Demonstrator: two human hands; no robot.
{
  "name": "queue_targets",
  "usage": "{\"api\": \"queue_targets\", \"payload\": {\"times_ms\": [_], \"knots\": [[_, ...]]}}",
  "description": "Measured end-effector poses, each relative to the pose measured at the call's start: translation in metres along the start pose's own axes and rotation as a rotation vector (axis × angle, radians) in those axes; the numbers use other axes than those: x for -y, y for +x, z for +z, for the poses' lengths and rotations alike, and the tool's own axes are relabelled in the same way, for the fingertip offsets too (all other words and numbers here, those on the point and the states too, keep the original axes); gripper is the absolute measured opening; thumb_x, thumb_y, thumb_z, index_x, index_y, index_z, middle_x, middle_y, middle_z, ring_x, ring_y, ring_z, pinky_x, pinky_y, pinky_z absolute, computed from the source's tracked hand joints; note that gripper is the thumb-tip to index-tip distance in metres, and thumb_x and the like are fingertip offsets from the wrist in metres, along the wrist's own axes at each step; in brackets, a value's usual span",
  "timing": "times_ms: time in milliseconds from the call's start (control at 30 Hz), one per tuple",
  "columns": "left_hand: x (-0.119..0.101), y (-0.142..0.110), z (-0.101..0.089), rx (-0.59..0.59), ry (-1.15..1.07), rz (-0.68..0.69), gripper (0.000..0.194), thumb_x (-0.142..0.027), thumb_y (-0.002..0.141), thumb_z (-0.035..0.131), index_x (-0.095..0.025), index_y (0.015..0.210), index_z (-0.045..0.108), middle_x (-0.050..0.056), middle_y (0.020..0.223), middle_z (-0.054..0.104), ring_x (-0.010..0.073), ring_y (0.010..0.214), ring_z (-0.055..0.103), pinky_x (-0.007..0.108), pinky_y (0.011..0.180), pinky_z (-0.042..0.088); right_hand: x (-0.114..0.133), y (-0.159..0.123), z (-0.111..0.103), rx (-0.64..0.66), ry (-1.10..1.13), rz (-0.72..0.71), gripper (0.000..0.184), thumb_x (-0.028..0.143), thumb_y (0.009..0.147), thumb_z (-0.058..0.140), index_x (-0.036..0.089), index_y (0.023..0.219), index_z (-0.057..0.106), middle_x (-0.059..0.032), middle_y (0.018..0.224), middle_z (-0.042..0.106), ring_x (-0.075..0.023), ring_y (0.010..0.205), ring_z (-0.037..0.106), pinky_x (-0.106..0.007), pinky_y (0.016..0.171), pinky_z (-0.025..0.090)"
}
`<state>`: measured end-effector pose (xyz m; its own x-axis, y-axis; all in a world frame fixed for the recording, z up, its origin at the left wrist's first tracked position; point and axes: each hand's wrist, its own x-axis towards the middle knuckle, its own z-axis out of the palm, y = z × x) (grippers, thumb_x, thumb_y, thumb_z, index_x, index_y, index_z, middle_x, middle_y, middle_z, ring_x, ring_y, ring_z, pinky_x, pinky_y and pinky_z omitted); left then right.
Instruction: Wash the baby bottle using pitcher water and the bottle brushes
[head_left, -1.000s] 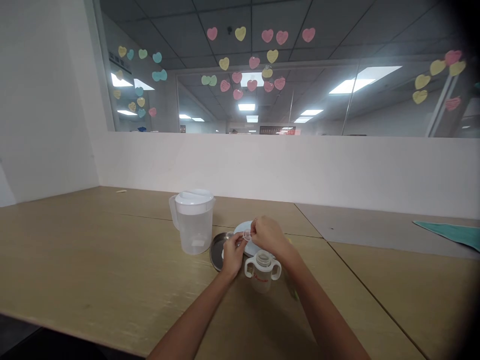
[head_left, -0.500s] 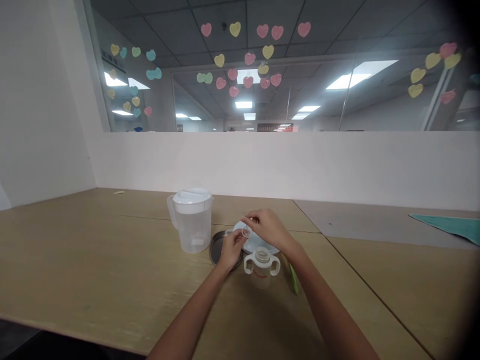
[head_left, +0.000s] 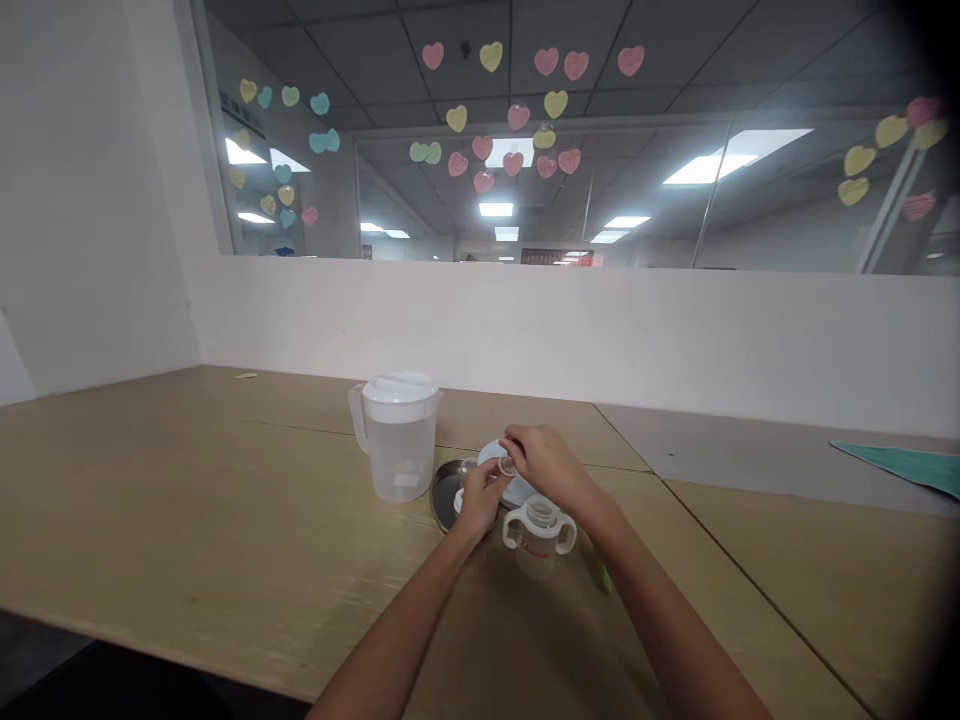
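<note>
Left hand point(head_left: 480, 502): pinching a clear round piece point(head_left: 508, 466)
Right hand point(head_left: 547, 463): right at it, tbh can't tell if gripping
Piece: between both hands
Bottle point(head_left: 535, 552): upright on bench point(head_left: 225, 520), just beside

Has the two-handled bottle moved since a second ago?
No, the two-handled bottle shows no clear shift either way; against the table seam, it stands in practically the same place.

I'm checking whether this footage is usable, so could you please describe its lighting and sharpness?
Head view: ceiling lights burn out white beyond the glass, and darkness swallows the right edge; head view: a soft shadow lies on the table between the forearms; head view: the small clear piece in the left hand shows little detail.
</note>
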<state>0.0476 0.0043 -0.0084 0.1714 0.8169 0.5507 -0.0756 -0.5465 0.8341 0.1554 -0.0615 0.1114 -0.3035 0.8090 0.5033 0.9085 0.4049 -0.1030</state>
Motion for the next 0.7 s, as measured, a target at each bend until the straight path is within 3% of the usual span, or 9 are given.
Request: {"api": "queue_targets", "payload": {"times_ms": [233, 433, 533, 700], "knots": [[-0.006, -0.003, 0.002, 0.02, 0.024, 0.014, 0.034, -0.043, 0.076, 0.055, -0.01, 0.082, 0.065, 0.004, 0.074, 0.065, 0.0132, 0.066, 0.053, 0.021, 0.059, 0.038, -0.012, 0.007, 0.022, 0.127, -0.072, 0.019, 0.023, 0.018, 0.084, 0.047, 0.015, 0.068, 0.064, -0.0078, 0.072, 0.066, -0.0142, 0.064, 0.056, -0.025, 0.054, 0.024], [-0.01, -0.003, 0.003, -0.017, 0.068, 0.04, 0.033, -0.041, 0.077, 0.055, -0.011, 0.085, 0.065, 0.004, 0.077, 0.065, 0.0137, 0.068, 0.053, 0.021, 0.06, 0.039, -0.011, -0.001, 0.009, 0.054, 0.034, -0.036, 0.02, 0.018, 0.081, 0.049, 0.017, 0.07, 0.064, -0.004, 0.071, 0.065, -0.0121, 0.064, 0.054, -0.022, 0.056, 0.028], [-0.01, -0.002, 0.003, -0.012, 0.045, 0.044, 0.033, -0.041, 0.077, 0.055, -0.011, 0.084, 0.065, 0.004, 0.077, 0.064, 0.0139, 0.068, 0.053, 0.021, 0.059, 0.039, -0.004, -0.003, 0.002, 0.01, -0.022, -0.019, 0.022, 0.023, 0.085, 0.047, 0.017, 0.071, 0.064, -0.0054, 0.074, 0.065, -0.0132, 0.065, 0.055, -0.023, 0.055, 0.029], [-0.01, -0.002, 0.002, -0.03, 0.013, 0.078, 0.03, -0.041, 0.078, 0.055, -0.012, 0.074, 0.063, 0.004, 0.076, 0.063, 0.0135, 0.071, 0.053, 0.021, 0.064, 0.041, -0.001, 0.0, 0.009, 0.108, -0.132, 0.017, 0.023, 0.024, 0.085, 0.049, 0.015, 0.072, 0.066, -0.0088, 0.074, 0.066, -0.0161, 0.067, 0.058, -0.024, 0.054, 0.028]]}}
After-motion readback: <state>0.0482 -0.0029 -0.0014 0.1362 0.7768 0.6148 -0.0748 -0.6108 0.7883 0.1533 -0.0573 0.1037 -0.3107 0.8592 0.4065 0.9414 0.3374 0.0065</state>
